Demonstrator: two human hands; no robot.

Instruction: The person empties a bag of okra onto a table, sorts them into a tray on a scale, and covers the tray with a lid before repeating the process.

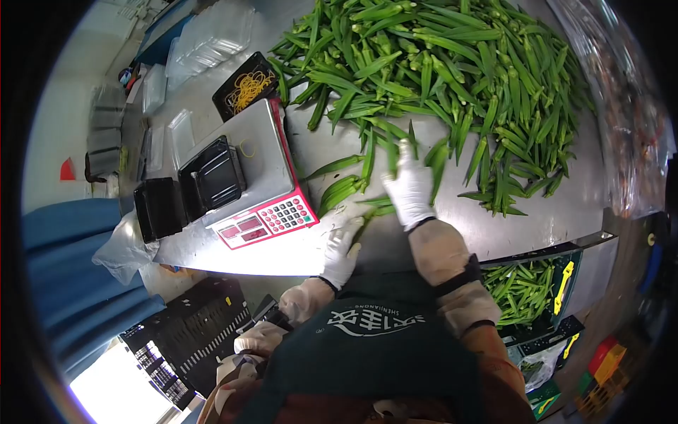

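Note:
Both hands wear white gloves. My left hand is by the table's front edge, its fingers and thumb curled at an okra pod that sticks up between them. Farther forward, my right hand reaches among okra pods, index finger stretched out. Beside its fingertips lies a green okra pod, and another pod is just to its right. A large okra pile covers the back of the table. Several loose pods lie between the scale and my hands.
A red-and-white scale at left carries a black tray; a second black tray stands beside it. Rubber bands fill a black tray behind. Clear plastic lids are stacked farther back. A crate of okra sits below right.

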